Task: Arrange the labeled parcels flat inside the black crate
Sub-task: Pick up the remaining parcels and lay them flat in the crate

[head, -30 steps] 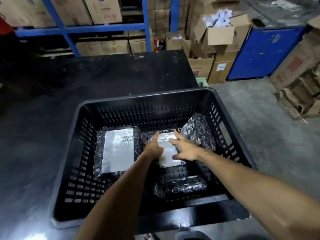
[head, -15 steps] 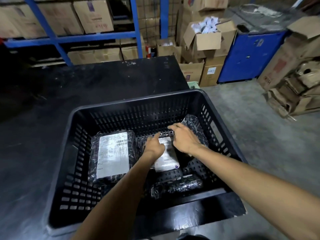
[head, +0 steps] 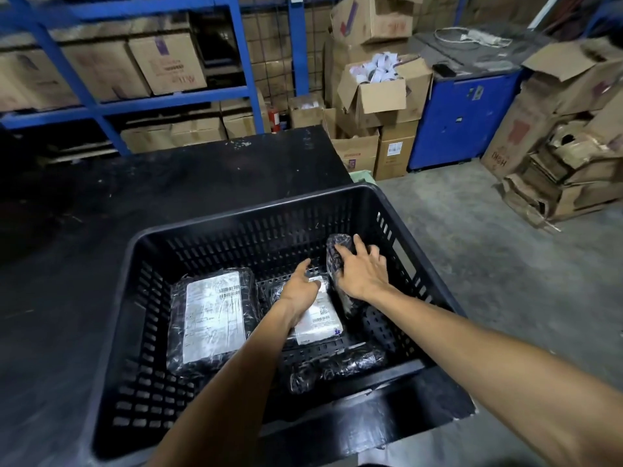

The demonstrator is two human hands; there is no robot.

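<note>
The black slotted crate (head: 141, 298) stands on a dark table. A large black-wrapped parcel (head: 212, 318) lies flat at its left, white label up. In the middle lies a smaller labeled parcel (head: 320, 321), and my left hand (head: 300, 291) rests flat on it with fingers extended. Another black-wrapped parcel (head: 337, 261) leans upright against the right wall, no label showing; my right hand (head: 362, 271) is spread over it, fingers curling round its top edge. One more dark wrapped parcel (head: 333, 365) lies along the near wall.
The dark table (head: 168, 183) stretches behind and left of the crate. To the right is grey concrete floor (head: 488, 264). Blue racking (head: 168, 99) with cardboard boxes, an open box (head: 381, 85), a blue cabinet (head: 462, 109) and flattened cartons (head: 556, 170) line the back.
My right hand has left the middle parcel and moved right and back onto the leaning black parcel. My left hand stays on the middle parcel. The camera view has tilted up a little.
</note>
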